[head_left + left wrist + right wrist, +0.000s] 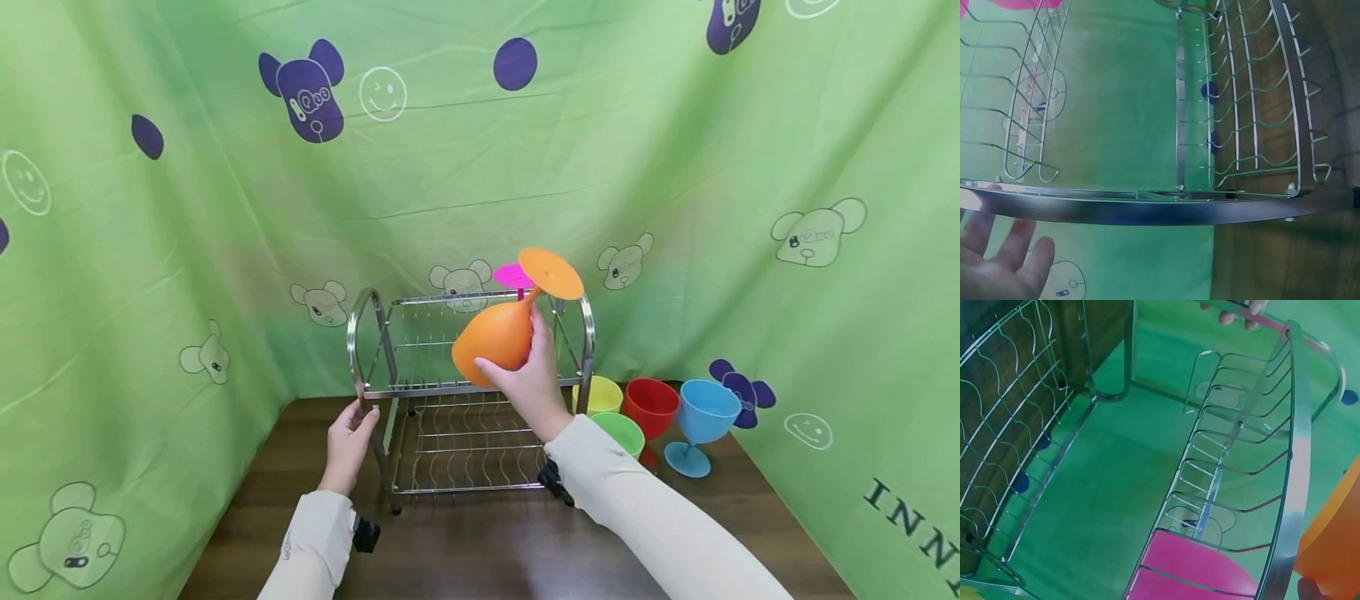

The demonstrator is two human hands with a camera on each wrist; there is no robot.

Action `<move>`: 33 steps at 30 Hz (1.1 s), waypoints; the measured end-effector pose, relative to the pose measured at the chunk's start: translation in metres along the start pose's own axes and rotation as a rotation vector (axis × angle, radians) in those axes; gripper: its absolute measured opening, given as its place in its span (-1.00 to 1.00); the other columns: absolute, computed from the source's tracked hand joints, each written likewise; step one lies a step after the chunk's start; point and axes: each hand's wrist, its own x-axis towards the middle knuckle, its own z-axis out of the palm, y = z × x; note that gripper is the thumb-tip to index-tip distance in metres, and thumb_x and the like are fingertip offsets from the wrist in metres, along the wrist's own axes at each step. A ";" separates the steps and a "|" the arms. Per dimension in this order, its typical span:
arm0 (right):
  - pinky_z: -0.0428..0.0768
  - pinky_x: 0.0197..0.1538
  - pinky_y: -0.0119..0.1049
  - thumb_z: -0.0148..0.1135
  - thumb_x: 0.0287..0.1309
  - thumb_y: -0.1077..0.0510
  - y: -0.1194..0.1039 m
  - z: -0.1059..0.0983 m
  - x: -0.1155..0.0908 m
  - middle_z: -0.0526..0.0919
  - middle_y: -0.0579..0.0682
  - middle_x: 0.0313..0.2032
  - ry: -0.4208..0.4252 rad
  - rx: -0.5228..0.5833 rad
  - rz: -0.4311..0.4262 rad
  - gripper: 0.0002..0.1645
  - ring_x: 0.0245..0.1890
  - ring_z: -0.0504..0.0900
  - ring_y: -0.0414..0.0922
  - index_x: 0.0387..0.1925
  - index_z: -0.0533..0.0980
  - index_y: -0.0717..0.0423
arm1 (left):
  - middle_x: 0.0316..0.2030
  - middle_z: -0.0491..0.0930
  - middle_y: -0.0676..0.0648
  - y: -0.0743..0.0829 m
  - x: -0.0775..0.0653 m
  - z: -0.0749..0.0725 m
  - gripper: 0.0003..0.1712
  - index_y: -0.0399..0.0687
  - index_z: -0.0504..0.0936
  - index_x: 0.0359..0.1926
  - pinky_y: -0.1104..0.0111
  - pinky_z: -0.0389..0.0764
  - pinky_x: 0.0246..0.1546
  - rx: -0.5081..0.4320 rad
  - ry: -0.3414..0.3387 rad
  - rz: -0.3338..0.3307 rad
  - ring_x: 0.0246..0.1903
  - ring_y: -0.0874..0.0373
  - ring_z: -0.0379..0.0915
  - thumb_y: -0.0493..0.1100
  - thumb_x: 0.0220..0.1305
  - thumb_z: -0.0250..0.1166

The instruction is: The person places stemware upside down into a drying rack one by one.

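Note:
An orange plastic goblet (495,337) is tilted bowl-down above the front of a two-tier metal dish rack (468,389). My right hand (534,383) grips its bowl, thumb on the near side and fingers reaching toward the stem. Behind it a pink goblet stands upside down on the upper tier, its base (512,275) showing in the head view and its bowl (1191,569) in the right wrist view. My left hand (348,442) holds the rack's left front post between thumb and fingers; its fingers (1038,259) reach the metal bar in the left wrist view.
Right of the rack, yellow (602,395), green (621,433), red (651,407) and blue (707,410) goblets stand upright on the brown wooden table (480,550). A green printed curtain (465,167) hangs behind and on both sides.

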 end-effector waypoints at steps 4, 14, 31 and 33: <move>0.42 0.15 0.12 0.51 -0.13 0.20 0.000 0.009 0.006 0.21 0.18 0.27 -0.049 -0.061 0.032 0.21 0.16 0.33 0.13 0.46 -0.03 0.06 | -0.20 0.63 -0.36 0.001 0.001 0.002 -0.71 -0.58 0.51 -0.03 0.60 0.45 -0.24 -0.015 0.003 0.020 -0.31 0.40 0.47 -0.44 0.25 0.17; 0.44 0.12 0.12 0.48 -0.09 0.17 0.011 0.023 0.026 0.15 0.19 0.32 -0.088 -0.078 0.133 0.24 0.16 0.35 0.16 0.48 -0.11 0.05 | -0.18 0.62 -0.38 -0.008 0.007 0.002 -0.67 -0.51 0.52 -0.01 0.60 0.48 -0.25 0.080 -0.030 0.110 -0.22 0.10 0.55 -0.53 0.16 0.20; 0.47 0.11 0.12 0.50 -0.13 0.14 0.012 0.036 0.043 0.14 0.27 0.30 -0.162 -0.294 0.183 0.20 0.09 0.44 0.25 0.46 -0.02 0.11 | -0.22 0.64 -0.37 -0.019 0.005 -0.001 -0.52 -0.49 0.47 0.09 0.12 0.61 -0.17 0.258 0.004 0.312 -0.20 -0.25 0.58 -0.60 0.07 0.19; 0.47 0.10 0.12 0.51 -0.14 0.14 0.014 0.038 0.043 0.15 0.25 0.29 -0.165 -0.325 0.171 0.20 0.08 0.45 0.25 0.46 0.00 0.09 | -0.22 0.63 -0.37 -0.020 0.004 -0.003 -0.49 -0.50 0.44 0.12 0.07 0.60 -0.18 0.272 -0.010 0.318 -0.20 -0.26 0.57 -0.60 0.07 0.19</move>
